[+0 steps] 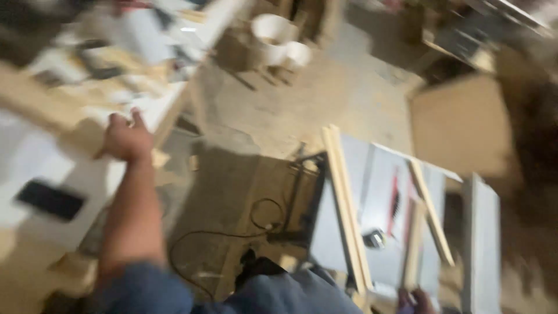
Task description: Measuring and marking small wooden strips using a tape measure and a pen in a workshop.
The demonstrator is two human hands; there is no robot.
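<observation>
The view is motion-blurred. My left hand (125,139) reaches out to the left over a white workbench (35,157) and rests on or grips a long pale wooden strip (40,107) lying across it; the blur hides the fingers. At the bottom edge, my right hand (414,300) is barely visible, touching the near end of a short wooden strip (414,244) on a grey table saw (372,203). Two more wooden strips (346,203) lie along the saw's left side. Another slat (431,212) lies angled across its top.
A dark phone-like slab (49,199) lies on the bench. A black cable (232,232) loops over the dusty concrete floor. White buckets (279,38) stand at the back, a brown board (462,125) leans at right, and clutter covers the bench's far end.
</observation>
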